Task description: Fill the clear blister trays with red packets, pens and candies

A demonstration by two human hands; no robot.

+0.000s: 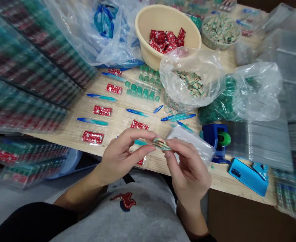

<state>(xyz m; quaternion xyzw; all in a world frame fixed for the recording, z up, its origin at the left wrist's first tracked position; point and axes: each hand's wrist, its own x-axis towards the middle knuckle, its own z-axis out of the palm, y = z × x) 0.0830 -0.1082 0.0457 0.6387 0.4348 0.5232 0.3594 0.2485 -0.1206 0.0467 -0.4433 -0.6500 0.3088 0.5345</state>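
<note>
Beige bowl holding red packets, left hand and right hand pinching one striped piece

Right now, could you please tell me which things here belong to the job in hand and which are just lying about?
In hand: green-and-tan piece, pinched between left hand and right hand; likely the clear bag of similar pieces.
Lying about: blue tape dispenser, blue phone, beige bowl, stacked packed trays.
</note>
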